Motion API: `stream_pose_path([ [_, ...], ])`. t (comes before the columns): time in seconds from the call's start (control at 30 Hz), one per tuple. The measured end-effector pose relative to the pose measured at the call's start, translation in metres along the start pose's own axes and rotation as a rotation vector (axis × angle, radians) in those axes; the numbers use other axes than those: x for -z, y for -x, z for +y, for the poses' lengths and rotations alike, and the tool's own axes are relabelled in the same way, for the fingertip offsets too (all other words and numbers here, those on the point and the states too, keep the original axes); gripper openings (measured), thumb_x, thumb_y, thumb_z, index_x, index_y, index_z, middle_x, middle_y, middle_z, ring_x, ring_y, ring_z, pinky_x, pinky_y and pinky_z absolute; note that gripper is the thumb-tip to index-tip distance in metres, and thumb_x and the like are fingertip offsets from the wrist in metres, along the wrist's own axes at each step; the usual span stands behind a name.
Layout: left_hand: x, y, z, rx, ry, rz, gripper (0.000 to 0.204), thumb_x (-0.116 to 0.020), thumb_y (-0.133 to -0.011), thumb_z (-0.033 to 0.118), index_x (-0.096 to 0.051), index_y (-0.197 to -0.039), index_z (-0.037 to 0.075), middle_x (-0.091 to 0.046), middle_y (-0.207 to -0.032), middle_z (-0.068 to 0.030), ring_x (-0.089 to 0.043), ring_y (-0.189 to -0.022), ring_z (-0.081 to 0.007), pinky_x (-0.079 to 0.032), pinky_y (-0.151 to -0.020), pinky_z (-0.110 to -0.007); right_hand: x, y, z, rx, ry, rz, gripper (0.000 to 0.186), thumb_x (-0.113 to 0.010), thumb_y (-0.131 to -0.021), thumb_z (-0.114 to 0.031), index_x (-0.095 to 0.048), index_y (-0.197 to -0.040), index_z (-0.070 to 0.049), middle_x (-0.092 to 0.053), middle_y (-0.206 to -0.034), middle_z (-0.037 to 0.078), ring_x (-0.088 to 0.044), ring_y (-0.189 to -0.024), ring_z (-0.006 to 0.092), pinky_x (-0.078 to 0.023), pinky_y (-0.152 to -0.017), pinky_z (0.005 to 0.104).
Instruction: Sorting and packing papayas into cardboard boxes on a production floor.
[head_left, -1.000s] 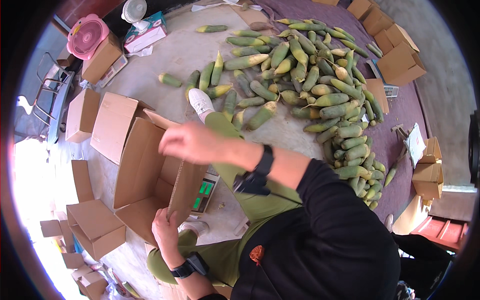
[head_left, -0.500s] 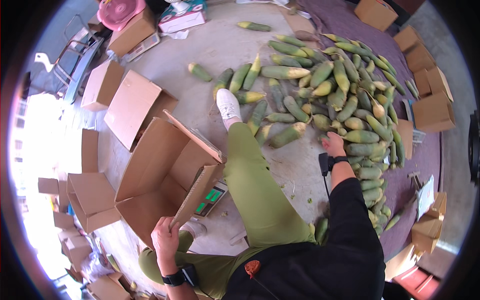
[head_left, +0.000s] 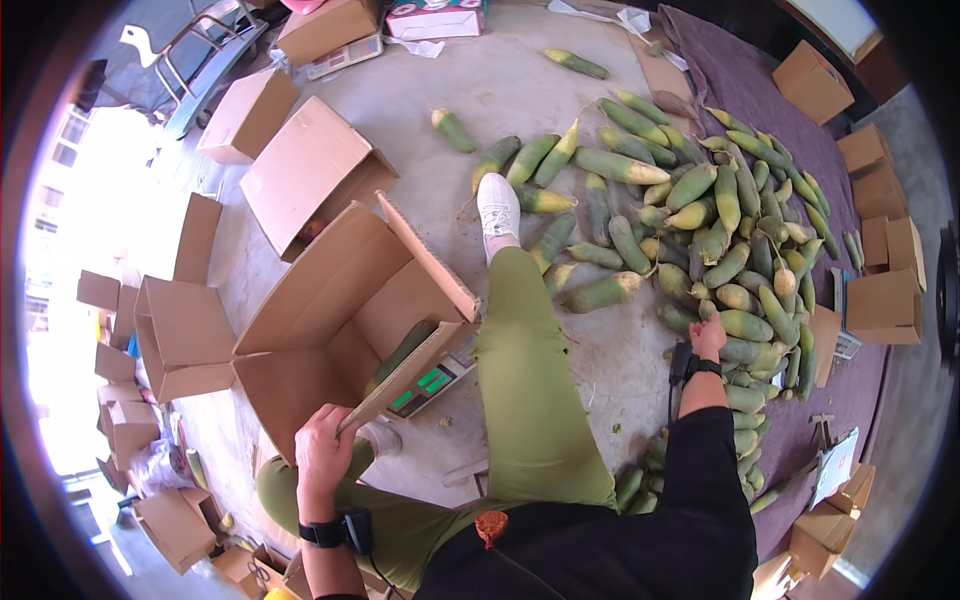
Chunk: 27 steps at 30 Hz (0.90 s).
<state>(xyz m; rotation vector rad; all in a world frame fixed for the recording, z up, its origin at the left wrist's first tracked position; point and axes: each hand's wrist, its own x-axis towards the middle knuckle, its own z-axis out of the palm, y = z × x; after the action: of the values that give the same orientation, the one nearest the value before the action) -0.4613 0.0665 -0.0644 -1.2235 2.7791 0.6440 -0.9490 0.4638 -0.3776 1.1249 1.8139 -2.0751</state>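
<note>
My left hand point(head_left: 322, 448) grips the near flap of an open cardboard box point(head_left: 290, 385), its thumb and fingers closed over the edge. Inside the box, partly hidden by that flap, lies one long green radish point(head_left: 402, 354). The box stands at a scale point(head_left: 432, 385) with a lit green display. My right hand point(head_left: 708, 337) is at the left side of a large heap of green radishes point(head_left: 735, 273), its fingers curled in beside the end of one radish point(head_left: 746, 326). Whatever lies under those fingers is hidden.
Loose radishes point(head_left: 600, 292) are spread on the floor around my shoe point(head_left: 497, 212). More cardboard boxes point(head_left: 313, 170) stand to the left, and others point(head_left: 884, 290) line the right side. A purple cloth point(head_left: 838, 385) lies beneath part of the heap. A trolley point(head_left: 205, 75) is at the far left.
The view has shifted, so the heap appears farther right and lower. A radish now shows inside the box. My right hand is still at the heap; my left still holds the flap.
</note>
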Motion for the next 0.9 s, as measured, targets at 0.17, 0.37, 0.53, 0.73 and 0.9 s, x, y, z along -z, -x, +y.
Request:
stream_pose_path([
  [0.17, -0.006, 0.000, -0.004, -0.045, -0.008, 0.033, 0.012, -0.062, -0.080, 0.013, -0.066, -0.087, 0.005, -0.062, -0.084, -0.0102, -0.062, -0.078, -0.0312, -0.050, -0.069, -0.039, 0.014, 0.014, -0.064, 0.278, 0.140, -0.030, 0.029, -0.058, -0.089, -0.036, -0.050, -0.091, -0.008, -0.047, -0.076, 0.006, -0.046, -0.060, 0.0176, -0.048, -0.056, 0.0333],
  [0.37, -0.006, 0.007, -0.017, -0.051, -0.022, 0.062, 0.014, -0.063, -0.081, 0.019, -0.065, -0.087, 0.007, -0.061, -0.083, -0.0096, -0.061, -0.081, -0.0310, -0.050, -0.069, -0.040, -0.009, 0.107, -0.159, 0.397, -0.073, -0.205, 0.034, -0.055, -0.094, -0.031, -0.041, -0.067, -0.015, -0.037, -0.056, -0.003, -0.033, -0.047, 0.0094, -0.042, -0.059, 0.0289],
  [0.53, -0.008, 0.008, -0.020, -0.094, -0.046, 0.068, 0.020, -0.063, -0.081, 0.025, -0.065, -0.090, 0.008, -0.061, -0.085, -0.0092, -0.062, -0.081, -0.0302, -0.051, -0.070, -0.041, -0.060, 0.262, -0.195, 0.471, -0.042, -0.743, 0.032, -0.057, -0.094, -0.026, -0.040, -0.069, -0.015, -0.035, -0.061, -0.005, -0.028, -0.051, 0.0059, -0.041, -0.068, 0.0274],
  [0.73, -0.015, 0.013, -0.026, -0.102, 0.035, 0.080, 0.022, -0.063, -0.082, 0.026, -0.067, -0.098, 0.011, -0.063, -0.089, -0.0072, -0.063, -0.084, -0.0292, -0.052, -0.073, -0.039, -0.124, 0.433, -0.203, 0.610, -0.072, -1.223, 0.031, -0.053, -0.096, -0.022, -0.040, -0.070, -0.012, -0.033, -0.064, -0.004, -0.029, -0.056, 0.0070, -0.041, -0.068, 0.0281],
  [0.9, -0.013, 0.017, -0.028, -0.094, 0.006, 0.077, 0.022, -0.063, -0.082, 0.026, -0.066, -0.098, 0.010, -0.064, -0.089, -0.0074, -0.063, -0.084, -0.0284, -0.052, -0.072, -0.039, -0.172, 0.512, -0.179, 0.368, -0.144, -1.536, 0.028, -0.056, -0.094, -0.021, -0.043, -0.071, -0.012, -0.037, -0.064, -0.003, -0.040, -0.063, 0.0086, -0.045, -0.070, 0.0305],
])
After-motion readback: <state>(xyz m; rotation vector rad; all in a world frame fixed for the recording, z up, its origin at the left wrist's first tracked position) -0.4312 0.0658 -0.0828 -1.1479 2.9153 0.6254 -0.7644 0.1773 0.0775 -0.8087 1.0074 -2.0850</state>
